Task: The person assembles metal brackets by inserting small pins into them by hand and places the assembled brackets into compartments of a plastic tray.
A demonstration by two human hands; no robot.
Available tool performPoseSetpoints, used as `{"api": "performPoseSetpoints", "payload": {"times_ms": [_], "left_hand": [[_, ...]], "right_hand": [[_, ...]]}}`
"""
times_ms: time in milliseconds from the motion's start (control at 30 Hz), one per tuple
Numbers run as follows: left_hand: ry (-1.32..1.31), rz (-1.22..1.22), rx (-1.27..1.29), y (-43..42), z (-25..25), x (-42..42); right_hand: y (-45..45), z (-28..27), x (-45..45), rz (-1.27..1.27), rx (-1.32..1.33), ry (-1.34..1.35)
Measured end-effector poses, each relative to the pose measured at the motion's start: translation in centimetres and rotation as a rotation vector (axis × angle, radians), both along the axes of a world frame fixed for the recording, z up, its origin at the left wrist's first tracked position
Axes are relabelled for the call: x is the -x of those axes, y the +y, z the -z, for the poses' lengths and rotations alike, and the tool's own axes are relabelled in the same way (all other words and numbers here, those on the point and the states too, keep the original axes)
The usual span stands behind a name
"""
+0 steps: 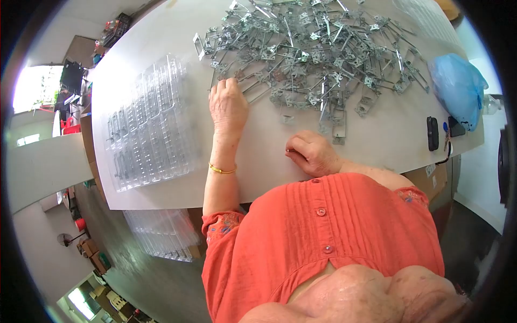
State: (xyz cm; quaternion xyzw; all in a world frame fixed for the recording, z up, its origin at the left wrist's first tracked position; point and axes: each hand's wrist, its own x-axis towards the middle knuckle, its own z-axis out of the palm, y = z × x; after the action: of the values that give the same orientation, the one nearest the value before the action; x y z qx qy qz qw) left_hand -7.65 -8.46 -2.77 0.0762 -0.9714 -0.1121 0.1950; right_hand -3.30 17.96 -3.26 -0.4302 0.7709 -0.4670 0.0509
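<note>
My left hand (229, 105), with a gold bracelet (222, 169) on its wrist, reaches to the near left edge of a pile of silvery metal brackets (312, 51) with thin rods. Its fingers are curled down and closed among the outermost parts; what they grip is hidden. My right hand (313, 153) rests on the table (264, 145) just in front of my chest. Its fingers are bent in against the thumb, and I cannot make out anything inside. A single flat metal bracket (339, 132) lies slightly beyond it, on the pile's near side.
Stacked clear plastic blister trays (148, 124) stand on the left of the table, with more clear trays (161, 231) below its edge. On the right lie a blue plastic bag (458, 86), a black case (432, 133) and keys (447, 140). A cardboard box (431, 180) sits beneath.
</note>
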Motion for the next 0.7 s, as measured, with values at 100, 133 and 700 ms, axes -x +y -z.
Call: {"api": "performPoseSetpoints", "payload": {"times_ms": [100,133,700], "left_hand": [[-0.05,0.008,-0.082,0.2,-0.1,-0.2],[-0.06,0.007,-0.103,0.3,-0.3,-0.5],[-0.013,0.022,-0.16,0.2,-1.0,-2.1]], "right_hand": [[-0.1,-0.1,-0.1,0.012,0.006,-0.013],[-0.2,0.1,-0.2,0.01,0.007,-0.025],[-0.2,0.0,-0.1,-0.006,-0.018,-0.025]]}}
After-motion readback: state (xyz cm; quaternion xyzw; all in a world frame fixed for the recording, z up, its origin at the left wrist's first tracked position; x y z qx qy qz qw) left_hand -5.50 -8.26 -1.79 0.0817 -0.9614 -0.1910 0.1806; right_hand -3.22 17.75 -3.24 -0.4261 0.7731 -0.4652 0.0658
